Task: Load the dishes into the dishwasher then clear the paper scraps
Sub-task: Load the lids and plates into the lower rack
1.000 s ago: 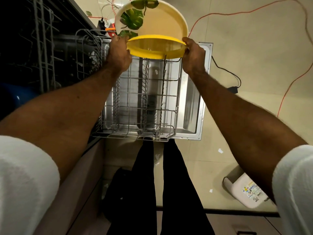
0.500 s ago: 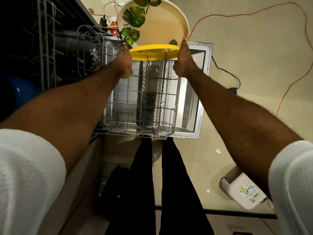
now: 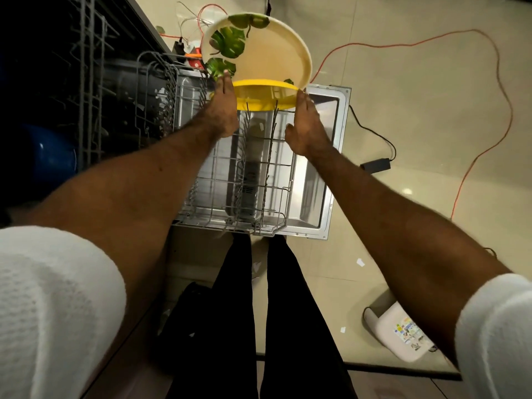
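A yellow plate [image 3: 266, 95] stands on edge at the far end of the pulled-out lower wire rack [image 3: 244, 180] of the dishwasher. Behind it stands a cream plate with green leaves [image 3: 267, 53], also upright. My left hand [image 3: 223, 108] lies with straight fingers against the yellow plate's left rim. My right hand [image 3: 306, 125] has its fingers straight and its fingertips at the plate's right rim. Small white paper scraps [image 3: 360, 262] lie on the floor tiles to the right of my legs.
The open dishwasher door [image 3: 325, 174] lies flat under the rack. The dark upper rack [image 3: 92, 82] and a blue bowl [image 3: 49, 156] are at left. Orange and black cables [image 3: 472, 133] run over the floor at right. A white container [image 3: 403, 332] stands at lower right.
Both hands lowered the yellow plate into the rack in front of the leaf plate. Their grip on its rim loosened, and the fingers now lie straight beside it.
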`<act>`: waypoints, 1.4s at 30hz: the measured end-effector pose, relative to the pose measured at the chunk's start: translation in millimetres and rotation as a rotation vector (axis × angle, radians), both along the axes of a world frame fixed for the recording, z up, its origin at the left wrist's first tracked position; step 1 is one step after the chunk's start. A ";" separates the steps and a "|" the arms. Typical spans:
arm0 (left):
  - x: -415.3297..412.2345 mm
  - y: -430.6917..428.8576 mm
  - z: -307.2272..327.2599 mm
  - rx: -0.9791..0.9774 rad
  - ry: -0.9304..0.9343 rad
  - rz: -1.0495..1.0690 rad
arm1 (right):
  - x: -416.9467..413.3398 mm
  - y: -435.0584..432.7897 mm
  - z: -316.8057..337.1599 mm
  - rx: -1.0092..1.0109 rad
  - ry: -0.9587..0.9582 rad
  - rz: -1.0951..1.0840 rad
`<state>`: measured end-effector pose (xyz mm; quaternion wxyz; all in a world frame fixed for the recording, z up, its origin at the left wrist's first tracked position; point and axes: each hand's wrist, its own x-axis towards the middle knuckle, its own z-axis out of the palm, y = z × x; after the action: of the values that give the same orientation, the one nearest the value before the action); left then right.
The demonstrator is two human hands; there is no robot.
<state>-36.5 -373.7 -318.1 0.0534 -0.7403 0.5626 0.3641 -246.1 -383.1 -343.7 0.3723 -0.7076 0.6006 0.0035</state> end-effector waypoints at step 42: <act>9.5 407.6 328.6 -0.305 -0.369 0.707 | 145.4 256.2 338.4 -0.295 -0.243 1.095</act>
<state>-27.0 33.9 10.4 -0.0852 -0.9397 0.3027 0.1341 -100.7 -126.9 -5.4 0.2799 -0.9549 0.0939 0.0305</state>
